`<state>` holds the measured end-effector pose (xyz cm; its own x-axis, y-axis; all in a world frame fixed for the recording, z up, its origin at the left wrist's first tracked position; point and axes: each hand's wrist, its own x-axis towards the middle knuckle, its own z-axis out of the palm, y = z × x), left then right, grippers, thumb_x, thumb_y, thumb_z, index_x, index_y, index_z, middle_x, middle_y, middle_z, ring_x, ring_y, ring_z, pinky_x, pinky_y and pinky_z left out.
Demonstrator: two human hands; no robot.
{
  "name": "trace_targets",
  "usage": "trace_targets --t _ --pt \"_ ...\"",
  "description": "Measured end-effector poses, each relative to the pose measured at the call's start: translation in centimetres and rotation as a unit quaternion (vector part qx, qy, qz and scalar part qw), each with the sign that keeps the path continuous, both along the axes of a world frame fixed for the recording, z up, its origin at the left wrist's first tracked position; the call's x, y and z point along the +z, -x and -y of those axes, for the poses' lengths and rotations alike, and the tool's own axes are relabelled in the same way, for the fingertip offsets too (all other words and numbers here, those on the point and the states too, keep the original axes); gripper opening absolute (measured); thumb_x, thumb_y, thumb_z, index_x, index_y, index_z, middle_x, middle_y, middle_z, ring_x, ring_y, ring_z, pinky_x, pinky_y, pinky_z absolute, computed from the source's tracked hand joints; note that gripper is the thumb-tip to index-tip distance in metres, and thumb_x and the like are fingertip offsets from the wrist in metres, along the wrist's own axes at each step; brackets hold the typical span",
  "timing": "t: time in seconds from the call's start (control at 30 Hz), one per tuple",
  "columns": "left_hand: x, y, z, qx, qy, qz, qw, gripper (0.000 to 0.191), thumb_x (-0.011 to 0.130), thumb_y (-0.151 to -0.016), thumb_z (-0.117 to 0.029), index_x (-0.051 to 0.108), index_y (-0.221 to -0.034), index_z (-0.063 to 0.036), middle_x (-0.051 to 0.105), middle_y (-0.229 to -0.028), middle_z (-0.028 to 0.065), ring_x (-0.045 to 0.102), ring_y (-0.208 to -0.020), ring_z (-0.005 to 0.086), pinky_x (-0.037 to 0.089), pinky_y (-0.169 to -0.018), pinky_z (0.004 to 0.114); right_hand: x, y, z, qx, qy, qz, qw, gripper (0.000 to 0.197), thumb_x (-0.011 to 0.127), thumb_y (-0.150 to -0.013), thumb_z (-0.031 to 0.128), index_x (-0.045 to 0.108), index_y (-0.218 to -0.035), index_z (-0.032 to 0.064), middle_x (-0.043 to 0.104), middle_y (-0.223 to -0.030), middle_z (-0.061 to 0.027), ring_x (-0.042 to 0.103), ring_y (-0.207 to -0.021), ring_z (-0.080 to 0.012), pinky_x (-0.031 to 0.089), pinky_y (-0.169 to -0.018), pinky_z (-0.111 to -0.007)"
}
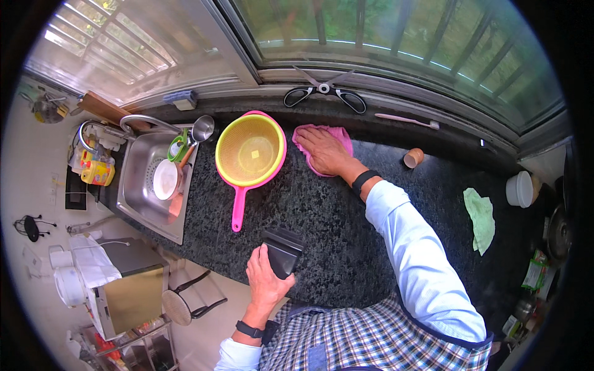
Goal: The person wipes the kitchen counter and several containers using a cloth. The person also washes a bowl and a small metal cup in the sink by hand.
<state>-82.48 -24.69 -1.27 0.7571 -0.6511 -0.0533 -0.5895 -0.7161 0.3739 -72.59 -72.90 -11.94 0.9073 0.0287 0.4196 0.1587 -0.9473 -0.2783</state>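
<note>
My left hand [268, 277] grips a black plastic box-like holder [281, 259] at the counter's front edge, thumb and fingers around its near end. Over at the back of the dark speckled countertop [343, 236], my right hand [323, 149] presses on a pink cloth [344, 137], which spreads out from under the palm and fingers. Between the sink and that cloth sits a yellow plastic strainer basket [248, 148], nested in a pink one whose long handle [238, 208] points toward me.
On the left, a steel sink [139, 195] holds a white bowl [166, 180]; a ladle [203, 129] lies by its rim. Open scissors [324, 88] and a pink toothbrush [403, 119] rest along the window ledge. Rightward are eggshells [413, 158], a green cloth [480, 222] and a white tub [519, 189].
</note>
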Motion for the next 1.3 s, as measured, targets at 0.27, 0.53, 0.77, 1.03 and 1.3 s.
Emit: trace_targets --t 0.27,0.53,0.77,1.03,1.3 --pt "-0.1 1.2 -9.0 0.048 0.077 -0.013 0.996 0.135 0.11 -0.076 -0.026 0.045 -0.19 0.007 0.057 -0.182 0.0365 0.057 -0.172 0.0572 0.049 -0.147 0.066 0.4 7.9 -12.1 0.062 0.011 -0.021 0.998 0.052 0.071 -0.12 0.023 0.077 -0.168 0.0038 0.072 -0.182 -0.0199 0.061 -0.176 -0.0441 0.044 -0.151 -0.058" --pt "2.8 0.5 -18.3 0.098 0.124 0.012 0.987 0.133 0.11 -0.077 -0.02 0.045 -0.19 0.0044 0.057 -0.181 0.0358 0.059 -0.17 0.0581 0.051 -0.146 0.065 -1.7 16.4 -35.2 0.165 -0.063 -0.036 0.984 0.041 0.07 -0.125 0.025 0.084 -0.159 0.0047 0.076 -0.177 -0.0182 0.063 -0.175 -0.0429 0.043 -0.151 -0.059" --pt "5.0 -2.6 -22.7 0.146 0.135 0.028 0.98 0.13 0.107 -0.08 -0.014 0.047 -0.193 0.0052 0.059 -0.183 0.0332 0.061 -0.171 0.0545 0.049 -0.148 0.063 -1.1 16.8 -44.8 0.207 -0.489 -0.164 0.831 0.033 0.067 -0.13 0.023 0.09 -0.149 0.0103 0.087 -0.157 -0.013 0.077 -0.155 -0.0342 0.056 -0.139 -0.053" --pt "5.9 -4.2 -21.7 0.115 0.153 0.035 0.981 0.13 0.107 -0.08 -0.017 0.047 -0.194 0.0043 0.059 -0.185 0.0315 0.061 -0.172 0.0516 0.049 -0.149 0.061 7.6 21.7 -29.5 0.058 -0.926 -0.076 0.365 0.044 0.072 -0.128 0.04 0.09 -0.14 0.002 0.095 -0.136 -0.0143 0.091 -0.123 -0.0291 0.074 -0.112 -0.051" --pt "4.9 -3.7 -16.4 0.053 0.13 0.013 0.99 0.131 0.106 -0.08 -0.022 0.047 -0.193 0.0046 0.058 -0.185 0.0333 0.06 -0.173 0.0529 0.049 -0.148 0.061 6.8 32.6 -11.5 -0.228 -0.802 0.047 0.55 0.046 0.072 -0.126 0.04 0.088 -0.145 0.0017 0.091 -0.141 -0.0162 0.087 -0.126 -0.0317 0.071 -0.111 -0.052"
